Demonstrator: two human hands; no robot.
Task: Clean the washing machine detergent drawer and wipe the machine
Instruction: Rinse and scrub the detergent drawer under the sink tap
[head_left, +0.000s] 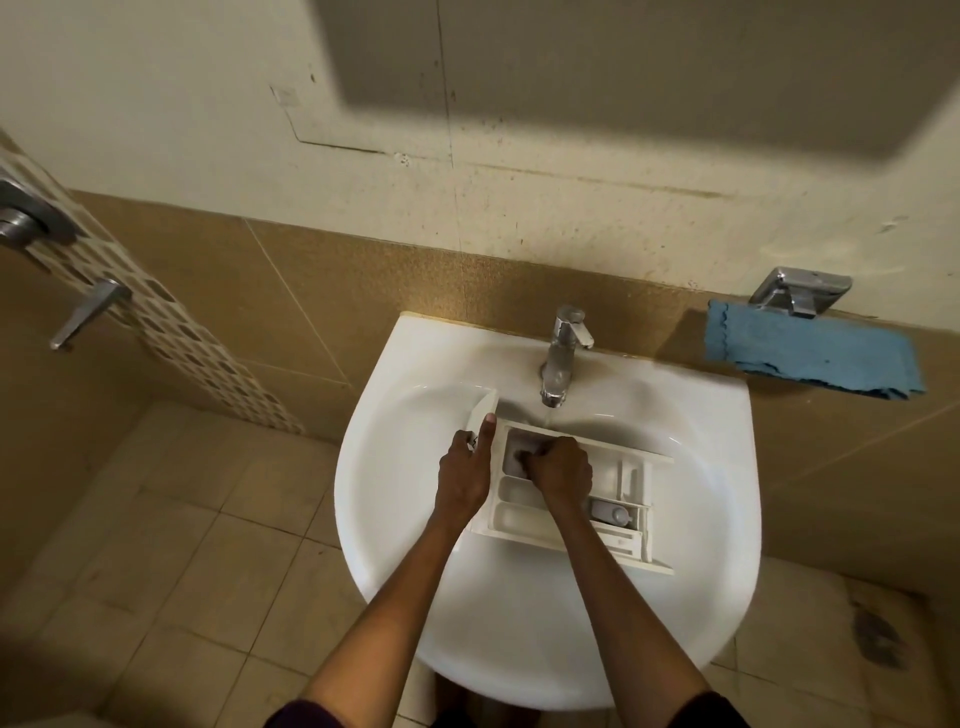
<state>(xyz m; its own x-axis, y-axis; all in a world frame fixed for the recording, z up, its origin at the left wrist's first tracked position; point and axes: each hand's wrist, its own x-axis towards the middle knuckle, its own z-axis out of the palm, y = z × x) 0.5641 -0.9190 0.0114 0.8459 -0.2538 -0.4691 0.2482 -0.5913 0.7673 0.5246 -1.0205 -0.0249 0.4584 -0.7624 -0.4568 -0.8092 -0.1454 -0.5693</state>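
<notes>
While viewed from the head cam, the detergent drawer (519, 519) is laid in the sink (363, 493) under the tap (563, 353), its front panel (483, 410) gripped by the left hand (464, 475), the right hand (561, 470) curled inside it (anything held can't be told); light, stiff, wet-slick plastic is judged best held at front panel & sidewall.

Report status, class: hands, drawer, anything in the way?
Left hand grips detergent drawer front. Right hand curled inside a compartment; grip unclear. Drawer in sink under tap. Nothing blocking.
</notes>
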